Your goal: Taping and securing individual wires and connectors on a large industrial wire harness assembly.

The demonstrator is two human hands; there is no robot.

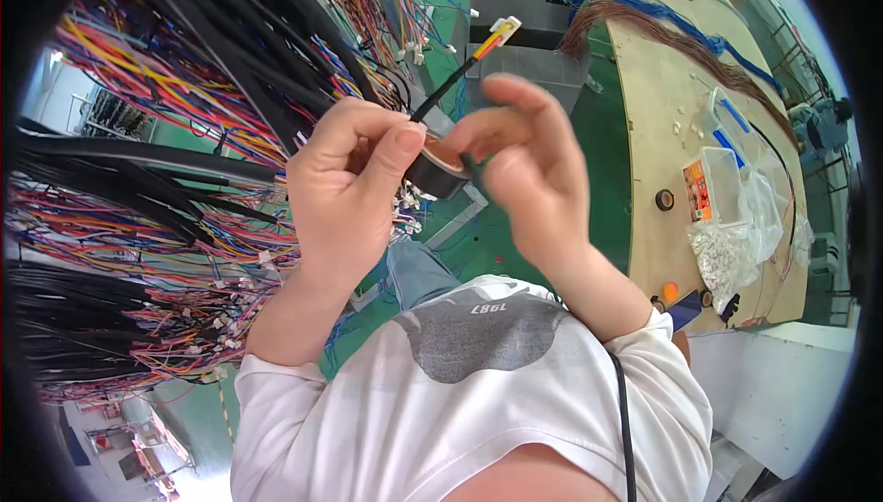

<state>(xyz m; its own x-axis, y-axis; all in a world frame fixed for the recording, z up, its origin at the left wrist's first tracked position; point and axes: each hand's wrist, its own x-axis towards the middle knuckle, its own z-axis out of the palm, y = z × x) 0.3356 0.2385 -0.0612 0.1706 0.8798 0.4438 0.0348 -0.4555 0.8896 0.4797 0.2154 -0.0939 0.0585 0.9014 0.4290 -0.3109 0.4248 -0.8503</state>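
My left hand [354, 166] is closed, its thumb and fingers pinching a thin cable in black wrapping [445, 93]. From the cable's upper end come short red, yellow and black wires, ending in a white connector [506, 31]. Just below the left fingertips is a roll of black tape [436, 176] with a brown core. My right hand [543, 166] is beside the roll, slightly blurred, fingers curved and apart. One right fingertip overlaps the roll's core; whether it touches is unclear.
Thick black-sleeved wire bundles [230, 69] with many coloured ends and white connectors fill the left. On the right, a wooden table [653, 88] bears blue and brown wires [662, 19], a tape roll [664, 199], a clear bin [713, 180] and a bag of white connectors [722, 258]. A grey bin [524, 65] stands ahead.
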